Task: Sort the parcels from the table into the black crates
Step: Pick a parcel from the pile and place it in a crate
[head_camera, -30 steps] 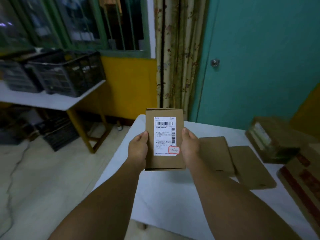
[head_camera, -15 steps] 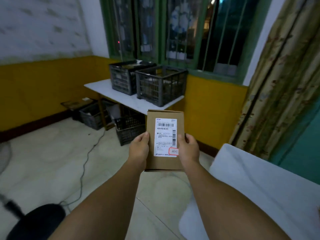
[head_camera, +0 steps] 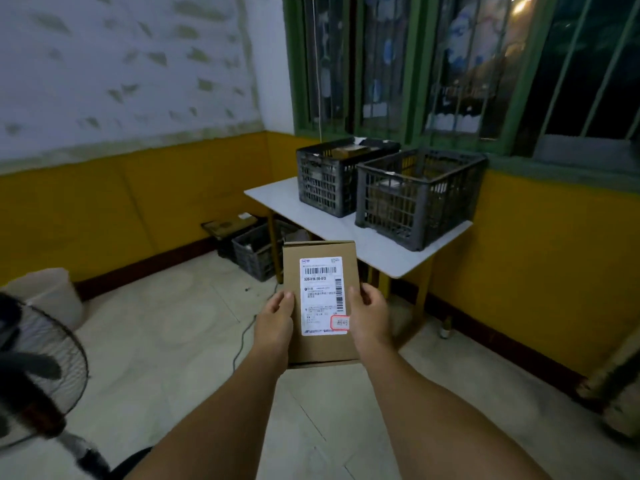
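Note:
I hold a small brown cardboard parcel (head_camera: 322, 348) with a white shipping label face up in front of me. My left hand (head_camera: 275, 323) grips its left edge and my right hand (head_camera: 370, 318) grips its right edge, thumbs on top. Ahead stand two black crates on a white side table (head_camera: 388, 251) under the window. The left crate (head_camera: 329, 174) holds brown parcels. The right crate (head_camera: 419, 195) also shows boxes through its grid walls.
A standing fan (head_camera: 38, 372) fills the lower left. A white bucket (head_camera: 52, 296) sits by the yellow wall. More black crates (head_camera: 256, 251) lie on the floor under the side table, with a cable (head_camera: 242, 334) across the tiles.
The view has swung left, away from the parcel table, which has dropped out of frame. The crate table is now closer and more central. Both hands keep the same grip on the parcel.

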Tool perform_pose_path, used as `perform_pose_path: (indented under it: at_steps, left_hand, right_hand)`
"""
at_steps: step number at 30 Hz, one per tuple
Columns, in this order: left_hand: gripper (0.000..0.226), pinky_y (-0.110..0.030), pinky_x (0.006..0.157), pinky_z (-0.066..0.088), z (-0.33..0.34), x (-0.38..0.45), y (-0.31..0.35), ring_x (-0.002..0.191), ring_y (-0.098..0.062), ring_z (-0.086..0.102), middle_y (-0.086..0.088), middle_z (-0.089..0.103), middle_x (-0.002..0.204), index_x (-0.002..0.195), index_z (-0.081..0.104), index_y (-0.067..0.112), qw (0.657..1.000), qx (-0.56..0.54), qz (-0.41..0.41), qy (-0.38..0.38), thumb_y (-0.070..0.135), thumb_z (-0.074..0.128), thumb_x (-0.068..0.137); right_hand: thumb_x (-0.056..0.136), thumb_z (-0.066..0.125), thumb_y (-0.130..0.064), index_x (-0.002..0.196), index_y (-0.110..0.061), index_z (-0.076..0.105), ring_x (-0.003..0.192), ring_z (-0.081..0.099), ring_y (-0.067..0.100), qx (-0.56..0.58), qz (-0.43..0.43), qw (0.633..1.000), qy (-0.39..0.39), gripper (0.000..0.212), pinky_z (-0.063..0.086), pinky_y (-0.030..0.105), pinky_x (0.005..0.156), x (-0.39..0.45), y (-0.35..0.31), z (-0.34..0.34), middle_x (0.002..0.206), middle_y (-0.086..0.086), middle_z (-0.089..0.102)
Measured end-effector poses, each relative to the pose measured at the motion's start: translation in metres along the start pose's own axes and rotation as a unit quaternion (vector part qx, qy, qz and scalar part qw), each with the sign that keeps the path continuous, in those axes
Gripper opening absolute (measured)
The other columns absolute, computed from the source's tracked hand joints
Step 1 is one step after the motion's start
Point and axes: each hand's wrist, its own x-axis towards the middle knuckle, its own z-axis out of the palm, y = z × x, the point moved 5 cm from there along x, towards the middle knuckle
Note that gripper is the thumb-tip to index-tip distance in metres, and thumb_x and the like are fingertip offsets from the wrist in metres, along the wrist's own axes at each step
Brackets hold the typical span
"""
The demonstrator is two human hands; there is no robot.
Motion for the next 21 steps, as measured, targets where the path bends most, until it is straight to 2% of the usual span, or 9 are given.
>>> perform_pose_path:
  at_steps: [5,8,11,15,18,21]
  left_hand:
    - [0.041,-0.036,0.082,0.051,0.039,0.126,0.071,0.097,-0.016,0.059,0.003,0.062,0.110,0.139,0.051,0.028,0.998,0.034,0.040,0.029,0.043,0.049,0.101]
    - [0.041,-0.038,0.084,0.051,0.071,0.201,0.125,0.095,-0.015,0.058,0.007,0.059,0.101,0.139,0.051,0.027,0.998,0.028,0.058,0.028,0.043,0.049,0.101]
    - [0.041,-0.037,0.082,0.052,0.088,0.269,0.165,0.095,-0.014,0.061,0.008,0.060,0.100,0.141,0.049,0.026,0.996,0.014,0.082,0.024,0.040,0.048,0.102]
    - [0.043,-0.041,0.091,0.052,0.081,0.362,0.177,0.101,-0.019,0.060,0.007,0.061,0.104,0.143,0.048,0.029,0.996,0.018,0.077,0.031,0.042,0.048,0.102]
    - [0.043,-0.046,0.094,0.052,0.081,0.432,0.175,0.104,-0.022,0.062,0.001,0.064,0.118,0.143,0.048,0.033,0.998,0.009,0.057,0.024,0.044,0.048,0.101]
    - [0.043,-0.044,0.092,0.053,0.086,0.509,0.187,0.106,-0.024,0.062,-0.003,0.064,0.126,0.143,0.049,0.032,0.998,0.006,0.064,0.017,0.044,0.047,0.101]
  right_hand:
    - [0.101,0.052,-0.034,0.104,-0.032,0.060,0.080,0.067,0.007,0.037,-0.022,0.999,-0.002,0.009,0.057,0.027,0.068,0.123,-0.030,0.066,0.093,-0.009,0.070]
    - [0.102,0.050,-0.032,0.099,-0.036,0.055,0.076,0.065,0.006,0.018,-0.043,0.999,-0.008,0.008,0.052,0.023,0.063,0.211,-0.071,0.100,0.090,-0.010,0.068]
    - [0.102,0.049,-0.033,0.104,-0.037,0.053,0.083,0.065,0.014,0.001,-0.063,0.998,-0.009,0.006,0.054,0.030,0.073,0.285,-0.098,0.140,0.094,-0.007,0.066]
    - [0.100,0.052,-0.034,0.102,-0.041,0.053,0.086,0.066,0.014,-0.022,-0.069,0.997,-0.030,0.007,0.058,0.037,0.082,0.355,-0.088,0.207,0.090,-0.011,0.064]
    - [0.098,0.052,-0.042,0.104,-0.045,0.054,0.091,0.067,0.014,-0.045,-0.077,0.995,-0.038,0.008,0.058,0.040,0.085,0.407,-0.073,0.253,0.106,-0.007,0.069]
    - [0.097,0.052,-0.045,0.108,-0.048,0.055,0.094,0.067,0.013,-0.048,-0.073,0.996,-0.030,0.012,0.058,0.039,0.085,0.467,-0.069,0.302,0.112,-0.008,0.068]
